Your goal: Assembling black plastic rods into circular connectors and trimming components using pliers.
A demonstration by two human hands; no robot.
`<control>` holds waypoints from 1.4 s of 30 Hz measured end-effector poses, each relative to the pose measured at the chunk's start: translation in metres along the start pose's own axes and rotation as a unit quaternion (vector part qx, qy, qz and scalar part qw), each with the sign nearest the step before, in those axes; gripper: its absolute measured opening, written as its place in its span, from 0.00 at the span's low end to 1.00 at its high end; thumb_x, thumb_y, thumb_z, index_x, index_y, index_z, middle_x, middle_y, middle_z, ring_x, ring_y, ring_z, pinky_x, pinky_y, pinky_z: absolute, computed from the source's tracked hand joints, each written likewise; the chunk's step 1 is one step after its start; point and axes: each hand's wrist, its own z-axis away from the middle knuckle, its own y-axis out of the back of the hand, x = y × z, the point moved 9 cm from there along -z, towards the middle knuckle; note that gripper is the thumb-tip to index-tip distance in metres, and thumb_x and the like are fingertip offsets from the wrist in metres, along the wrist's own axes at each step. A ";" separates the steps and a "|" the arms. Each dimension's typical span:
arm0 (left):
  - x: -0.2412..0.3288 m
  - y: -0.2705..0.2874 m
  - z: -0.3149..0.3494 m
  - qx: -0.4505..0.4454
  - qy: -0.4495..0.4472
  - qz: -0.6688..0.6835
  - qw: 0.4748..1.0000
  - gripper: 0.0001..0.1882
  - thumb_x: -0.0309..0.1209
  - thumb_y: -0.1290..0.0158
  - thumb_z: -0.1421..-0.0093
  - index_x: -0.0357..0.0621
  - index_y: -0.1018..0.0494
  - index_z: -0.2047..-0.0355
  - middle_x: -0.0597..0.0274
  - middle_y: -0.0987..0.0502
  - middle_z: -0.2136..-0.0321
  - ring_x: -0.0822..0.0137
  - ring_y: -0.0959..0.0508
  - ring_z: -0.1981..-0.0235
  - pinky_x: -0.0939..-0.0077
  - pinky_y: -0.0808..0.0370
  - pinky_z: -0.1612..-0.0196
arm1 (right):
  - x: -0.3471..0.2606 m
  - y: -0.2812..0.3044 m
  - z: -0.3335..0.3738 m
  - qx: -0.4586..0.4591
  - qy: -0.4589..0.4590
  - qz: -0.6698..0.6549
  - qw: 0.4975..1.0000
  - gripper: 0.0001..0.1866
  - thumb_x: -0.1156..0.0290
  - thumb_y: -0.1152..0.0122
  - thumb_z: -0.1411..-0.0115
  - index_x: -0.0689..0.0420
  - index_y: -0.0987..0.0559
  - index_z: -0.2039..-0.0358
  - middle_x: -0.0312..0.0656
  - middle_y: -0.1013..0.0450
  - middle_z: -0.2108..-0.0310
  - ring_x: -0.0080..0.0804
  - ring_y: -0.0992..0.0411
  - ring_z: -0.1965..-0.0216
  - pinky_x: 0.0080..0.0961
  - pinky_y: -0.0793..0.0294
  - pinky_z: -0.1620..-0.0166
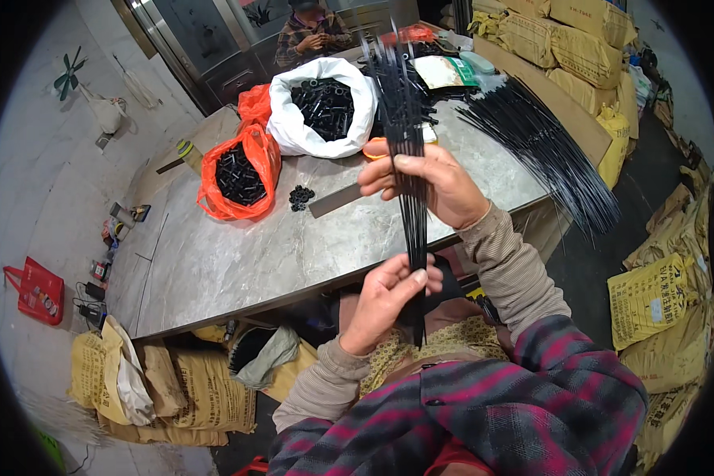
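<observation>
The left hand [385, 301] pinches the lower end of a bundle of thin black plastic rods [408, 159]; above it, the right hand [428, 186] grips the bundle's middle. Beyond both, 1 orange plastic bag [238, 170] and 1 white sack [321, 107] hold short black tubes.

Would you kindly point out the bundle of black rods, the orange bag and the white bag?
bundle of black rods [411, 218]: head view, mid-shaft.
orange bag [266, 152]: head view, right wall.
white bag [293, 133]: head view, front wall.

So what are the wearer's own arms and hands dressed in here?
Both hands, left hand and right hand, are bare: no gloves, and no rings or watch can be seen. Each forearm wears a beige ribbed knit sleeve with a snug cuff, under a red and grey plaid overshirt.
</observation>
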 end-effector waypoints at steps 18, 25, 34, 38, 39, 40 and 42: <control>0.024 0.018 0.005 0.159 -0.122 0.057 0.978 0.12 0.31 0.52 0.29 0.32 0.27 0.57 0.61 0.27 0.78 0.78 0.36 0.83 0.86 0.41 0.81 | 0.009 -0.008 0.006 -0.017 -0.019 0.048 0.999 0.27 0.55 0.55 0.27 0.66 0.31 0.42 0.48 0.21 0.56 0.31 0.21 0.57 0.25 0.23 0.53; 0.026 0.027 0.006 0.177 -0.132 0.035 0.975 0.12 0.32 0.52 0.29 0.32 0.27 0.58 0.57 0.24 0.77 0.78 0.36 0.85 0.86 0.41 0.81 | 0.005 0.011 0.023 0.159 0.051 0.146 0.975 0.12 0.65 0.41 0.32 0.63 0.20 0.60 0.34 0.23 0.72 0.15 0.26 0.74 0.12 0.28 0.75; 0.023 0.035 0.008 0.191 -0.113 0.042 0.974 0.12 0.34 0.52 0.29 0.34 0.27 0.61 0.55 0.24 0.78 0.77 0.35 0.86 0.85 0.40 0.81 | 0.010 0.016 0.028 0.204 0.077 0.168 0.961 0.08 0.68 0.39 0.33 0.60 0.22 0.64 0.33 0.24 0.74 0.13 0.27 0.76 0.10 0.33 0.78; 0.019 0.035 0.007 0.183 -0.106 0.053 0.976 0.12 0.34 0.52 0.29 0.35 0.28 0.63 0.54 0.23 0.78 0.75 0.35 0.87 0.84 0.39 0.82 | 0.014 0.016 0.031 0.223 0.055 0.120 0.966 0.10 0.65 0.37 0.34 0.59 0.23 0.63 0.31 0.26 0.76 0.11 0.32 0.79 0.09 0.35 0.79; 0.019 0.034 0.007 0.183 -0.105 0.053 0.976 0.12 0.34 0.52 0.29 0.35 0.28 0.63 0.54 0.23 0.78 0.75 0.35 0.87 0.84 0.39 0.82 | 0.016 0.016 0.033 0.229 0.040 0.100 0.967 0.11 0.64 0.37 0.35 0.58 0.23 0.62 0.30 0.27 0.77 0.10 0.34 0.80 0.09 0.36 0.79; 0.018 0.033 0.006 0.181 -0.103 0.053 0.977 0.12 0.34 0.52 0.29 0.35 0.28 0.63 0.54 0.23 0.78 0.75 0.35 0.87 0.84 0.40 0.82 | 0.017 0.016 0.033 0.230 0.040 0.099 0.967 0.11 0.64 0.37 0.35 0.58 0.23 0.62 0.30 0.27 0.77 0.10 0.34 0.80 0.09 0.36 0.79; 0.017 0.032 0.006 0.179 -0.099 0.053 0.977 0.12 0.34 0.52 0.29 0.35 0.28 0.62 0.54 0.23 0.78 0.75 0.35 0.87 0.84 0.40 0.83 | 0.021 0.016 0.034 0.231 0.014 0.124 0.965 0.12 0.64 0.35 0.36 0.59 0.23 0.61 0.28 0.28 0.79 0.09 0.35 0.81 0.10 0.38 0.80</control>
